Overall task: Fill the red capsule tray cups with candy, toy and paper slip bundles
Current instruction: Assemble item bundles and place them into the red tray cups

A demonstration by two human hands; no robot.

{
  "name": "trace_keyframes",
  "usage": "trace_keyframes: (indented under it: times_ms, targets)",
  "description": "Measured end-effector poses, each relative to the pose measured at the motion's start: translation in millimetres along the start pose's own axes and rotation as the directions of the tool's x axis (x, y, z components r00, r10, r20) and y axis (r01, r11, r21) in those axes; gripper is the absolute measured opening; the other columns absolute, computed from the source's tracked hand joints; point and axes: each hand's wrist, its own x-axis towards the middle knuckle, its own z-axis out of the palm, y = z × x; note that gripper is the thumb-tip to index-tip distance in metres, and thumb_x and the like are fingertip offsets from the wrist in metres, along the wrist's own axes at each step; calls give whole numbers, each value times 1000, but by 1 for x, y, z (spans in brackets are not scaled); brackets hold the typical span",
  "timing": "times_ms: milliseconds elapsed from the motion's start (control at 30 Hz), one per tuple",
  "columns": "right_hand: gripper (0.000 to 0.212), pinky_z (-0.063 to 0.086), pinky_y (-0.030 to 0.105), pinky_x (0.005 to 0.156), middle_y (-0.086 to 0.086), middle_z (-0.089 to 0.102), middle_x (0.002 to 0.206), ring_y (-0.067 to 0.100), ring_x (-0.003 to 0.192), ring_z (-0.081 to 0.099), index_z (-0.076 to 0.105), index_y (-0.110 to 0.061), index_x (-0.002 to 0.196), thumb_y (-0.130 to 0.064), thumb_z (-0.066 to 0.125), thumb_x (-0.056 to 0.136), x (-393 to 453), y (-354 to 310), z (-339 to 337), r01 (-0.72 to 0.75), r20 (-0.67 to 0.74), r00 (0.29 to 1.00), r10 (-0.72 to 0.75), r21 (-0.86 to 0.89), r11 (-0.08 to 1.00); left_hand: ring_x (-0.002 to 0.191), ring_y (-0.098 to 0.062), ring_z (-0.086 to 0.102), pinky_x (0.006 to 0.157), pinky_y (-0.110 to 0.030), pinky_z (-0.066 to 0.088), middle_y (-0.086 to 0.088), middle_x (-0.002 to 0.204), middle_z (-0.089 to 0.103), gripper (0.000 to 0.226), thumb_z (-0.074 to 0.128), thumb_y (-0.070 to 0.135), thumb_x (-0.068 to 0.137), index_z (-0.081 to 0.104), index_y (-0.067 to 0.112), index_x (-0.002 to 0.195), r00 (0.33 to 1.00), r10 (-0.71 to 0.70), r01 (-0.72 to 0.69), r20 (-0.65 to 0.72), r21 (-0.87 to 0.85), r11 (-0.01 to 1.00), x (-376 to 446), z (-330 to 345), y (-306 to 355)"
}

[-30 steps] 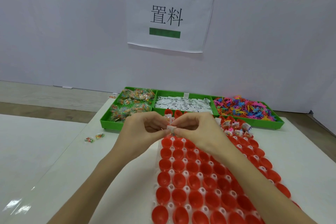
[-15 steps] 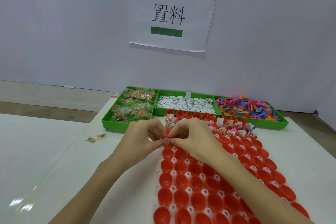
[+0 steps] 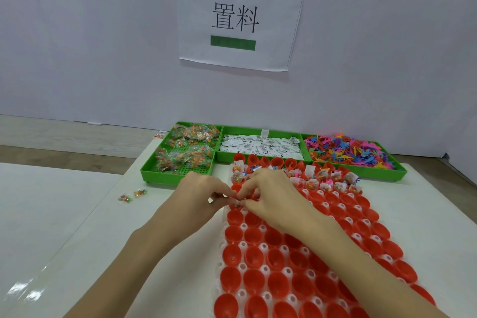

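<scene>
Pinching a small bundle (image 3: 238, 201) between them, left hand (image 3: 204, 195) and right hand (image 3: 271, 195) fingertips met narrow, directly over an empty red cup (image 3: 235, 217), likely to seat it.

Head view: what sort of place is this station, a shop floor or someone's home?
Most likely a manual packing station in a small workshop. A printed sign hangs on the bare wall, green sorting trays hold candy packets, paper slips and toys, and a red capsule tray sits on a white table.
</scene>
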Motion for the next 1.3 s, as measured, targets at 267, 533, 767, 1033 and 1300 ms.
trace_keyframes:
  times_ms: [267, 533, 767, 1033, 1300]
  targets:
    - [17, 37, -4, 64, -24, 59, 74, -18, 68, 54, 83, -21, 99, -13, 69, 94, -2, 3, -5, -24, 54, 998, 21, 59, 998, 65, -7, 65, 67, -28, 57, 5, 78, 73, 8, 84, 13, 82, 82, 17, 88, 998, 27, -27, -51, 4, 1000, 0, 6, 1]
    - [5, 47, 5, 65, -12, 68, 76, -5, 63, 57, 80, -17, 91, -17, 79, 87, 3, 2, 0, -106, -36, 993, 110, 112, 988, 72, -17, 72, 66, -38, 58, 3, 79, 76, 15, 82, 13, 85, 74, 14, 98, 989, 133, -128, -63, 73, 989, -3, 9, 1]
    - [11, 44, 5, 61, -11, 75, 88, -8, 63, 60, 82, -22, 92, -27, 72, 93, -4, 6, -11, -103, -17, 994, 106, 125, 987, 81, -11, 75, 76, -34, 58, 8, 87, 80, 10, 76, 17, 91, 80, 12, 99, 996, 93, -93, -14, 10, 996, -3, -1, 2]
    - [18, 57, 29, 73, -12, 76, 80, 9, 78, 70, 81, -32, 86, -36, 67, 96, -45, 27, -44, -125, -194, 959, 206, 362, 924, 84, 7, 71, 81, -10, 54, 22, 87, 77, 18, 80, 9, 86, 83, 20, 101, 999, -5, 4, -32, -32, 999, -4, -9, -2]
    - [23, 52, 13, 72, -6, 77, 79, 3, 75, 70, 81, -26, 88, -18, 63, 99, -85, 44, -60, -40, -371, 878, 303, 574, 818, 98, -23, 72, 89, -38, 56, -1, 105, 77, 18, 74, 9, 92, 78, 10, 109, 974, -91, 128, -208, 172, 977, -6, -10, -28]
